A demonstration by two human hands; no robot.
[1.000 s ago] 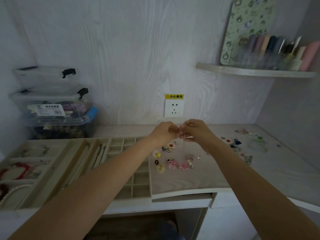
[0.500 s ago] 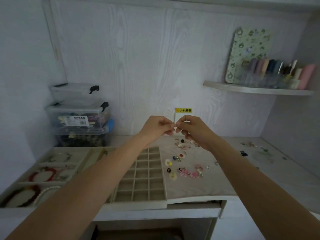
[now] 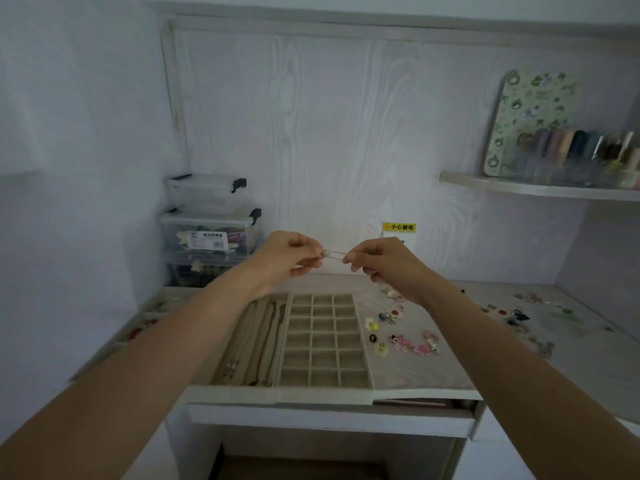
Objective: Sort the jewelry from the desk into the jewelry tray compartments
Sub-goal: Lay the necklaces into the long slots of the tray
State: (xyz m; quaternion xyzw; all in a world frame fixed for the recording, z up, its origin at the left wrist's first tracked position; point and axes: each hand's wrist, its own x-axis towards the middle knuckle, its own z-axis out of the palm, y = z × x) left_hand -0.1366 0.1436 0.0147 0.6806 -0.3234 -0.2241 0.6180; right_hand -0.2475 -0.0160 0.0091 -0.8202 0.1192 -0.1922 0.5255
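A short silver chain (image 3: 334, 254) is stretched level in the air between my two hands, above the back of the desk. My left hand (image 3: 287, 259) pinches its left end and my right hand (image 3: 382, 261) pinches its right end. Below stands the beige jewelry tray (image 3: 325, 392) with a grid of small square compartments and, to its left, long slots holding necklaces (image 3: 258, 341). Loose jewelry lies on the desk right of the tray: a yellow flower piece (image 3: 371, 323), pink flower pieces (image 3: 412, 345), and small earrings (image 3: 391, 315).
More small jewelry (image 3: 516, 317) is scattered at the desk's right side. Stacked clear plastic boxes (image 3: 211, 230) stand at the back left. A wall socket with a yellow label (image 3: 399, 227) sits behind my hands. A shelf (image 3: 540, 188) with small bottles hangs at the upper right.
My hands have risen and drawn apart, pulling the chain out straight between them. The view has tilted up, so the desk sits lower in frame.
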